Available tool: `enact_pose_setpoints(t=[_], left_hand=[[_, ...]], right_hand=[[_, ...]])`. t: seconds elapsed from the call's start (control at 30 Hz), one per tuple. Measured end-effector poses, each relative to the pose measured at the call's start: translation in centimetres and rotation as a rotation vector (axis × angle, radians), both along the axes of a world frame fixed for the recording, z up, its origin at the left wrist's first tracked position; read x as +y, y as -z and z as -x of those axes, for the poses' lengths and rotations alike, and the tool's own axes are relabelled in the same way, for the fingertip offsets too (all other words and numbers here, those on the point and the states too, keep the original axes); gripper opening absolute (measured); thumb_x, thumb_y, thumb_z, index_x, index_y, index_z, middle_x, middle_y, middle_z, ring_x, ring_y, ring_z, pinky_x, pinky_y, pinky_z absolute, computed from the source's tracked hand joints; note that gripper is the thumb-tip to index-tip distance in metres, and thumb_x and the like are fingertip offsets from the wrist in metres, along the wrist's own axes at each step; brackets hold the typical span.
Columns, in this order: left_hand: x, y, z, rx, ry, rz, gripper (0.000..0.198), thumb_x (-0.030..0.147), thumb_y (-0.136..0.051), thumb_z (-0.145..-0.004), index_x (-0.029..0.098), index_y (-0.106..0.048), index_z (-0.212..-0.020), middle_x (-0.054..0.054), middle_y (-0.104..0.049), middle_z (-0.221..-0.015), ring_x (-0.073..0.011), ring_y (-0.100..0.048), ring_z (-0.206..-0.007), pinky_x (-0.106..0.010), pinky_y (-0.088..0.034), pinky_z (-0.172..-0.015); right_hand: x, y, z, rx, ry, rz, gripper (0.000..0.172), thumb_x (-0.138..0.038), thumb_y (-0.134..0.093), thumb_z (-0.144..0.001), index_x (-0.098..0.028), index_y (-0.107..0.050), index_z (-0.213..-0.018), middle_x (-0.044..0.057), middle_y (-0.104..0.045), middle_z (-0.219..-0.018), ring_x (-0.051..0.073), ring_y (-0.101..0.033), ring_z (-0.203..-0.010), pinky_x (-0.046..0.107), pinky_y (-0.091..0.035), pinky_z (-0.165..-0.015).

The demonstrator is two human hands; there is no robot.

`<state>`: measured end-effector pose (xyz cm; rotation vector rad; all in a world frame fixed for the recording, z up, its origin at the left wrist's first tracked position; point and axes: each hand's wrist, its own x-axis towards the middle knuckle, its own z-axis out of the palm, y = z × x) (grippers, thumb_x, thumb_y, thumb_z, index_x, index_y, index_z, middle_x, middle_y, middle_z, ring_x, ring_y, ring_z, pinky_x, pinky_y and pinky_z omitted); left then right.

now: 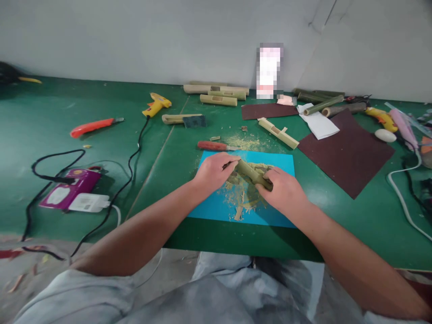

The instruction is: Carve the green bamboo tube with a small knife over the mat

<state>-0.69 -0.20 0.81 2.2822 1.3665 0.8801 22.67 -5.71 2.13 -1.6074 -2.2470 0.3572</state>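
A short green bamboo tube (250,171) is held between my two hands, slanting down to the right over a blue sheet (209,202). My left hand (216,170) is closed, its thumb and fingers pinching the tube's upper left end. A small dark patch shows at those fingertips; I cannot make out what it is. Around the lower right end, my right hand (281,186) is closed. Pale shavings (239,211) and dust lie on the sheet beneath the tube. Just beyond the sheet lies a chisel-like tool with a red wooden handle (212,145).
Cut bamboo pieces (218,100) lie along the wall, and a notched one (278,133) sits nearer. Brown sandpaper-like sheets (347,153) are at right. Yellow glue guns (155,106), an orange utility knife (92,128) and a purple power strip (72,186) with cords are also there.
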Motion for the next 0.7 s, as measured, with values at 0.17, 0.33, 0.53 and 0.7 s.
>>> enact_pose_setpoints(t=[0.17, 0.33, 0.53, 0.7], left_hand=[[-1.3, 0.4, -1.4, 0.055, 0.166, -0.041, 0.028, 0.03, -0.05, -0.101, 0.02, -0.075, -0.108, -0.006, -0.074, -0.091, -0.0179, -0.069, -0.086, -0.029, -0.055, -0.078], [-1.0, 0.6, -1.0, 0.126, 0.075, -0.116, 0.031, 0.031, -0.047, -0.102, 0.018, -0.074, -0.108, -0.007, -0.072, -0.089, -0.0174, -0.067, -0.083, -0.028, -0.054, -0.076], [-1.8, 0.7, -1.5, 0.168, 0.186, -0.101, 0.033, 0.03, -0.044, -0.103, 0.018, -0.071, -0.117, -0.007, -0.073, -0.093, -0.0182, -0.068, -0.088, -0.028, -0.054, -0.078], [-1.9, 0.6, -1.2, 0.157, 0.025, -0.106, 0.033, 0.03, -0.045, -0.102, 0.016, -0.074, -0.11, -0.008, -0.072, -0.091, -0.0193, -0.068, -0.086, -0.031, -0.054, -0.079]], right_hand=[[-0.1, 0.1, 0.3, -0.029, -0.001, -0.017, 0.014, -0.029, -0.06, -0.087, -0.02, -0.055, -0.077, 0.009, -0.062, -0.087, 0.022, -0.059, -0.079, 0.034, -0.043, -0.066], [-0.2, 0.0, 0.5, -0.045, 0.01, -0.005, 0.014, -0.029, -0.06, -0.087, -0.02, -0.056, -0.077, 0.009, -0.062, -0.088, 0.021, -0.059, -0.079, 0.033, -0.042, -0.065], [-0.2, -0.2, 0.6, -0.069, 0.031, 0.002, 0.014, -0.03, -0.061, -0.087, -0.02, -0.057, -0.079, 0.008, -0.062, -0.089, 0.02, -0.059, -0.077, 0.032, -0.04, -0.063], [-0.2, -0.4, 0.7, -0.081, 0.041, 0.028, 0.013, -0.031, -0.061, -0.088, -0.02, -0.059, -0.082, 0.01, -0.065, -0.094, 0.021, -0.061, -0.079, 0.032, -0.041, -0.063]])
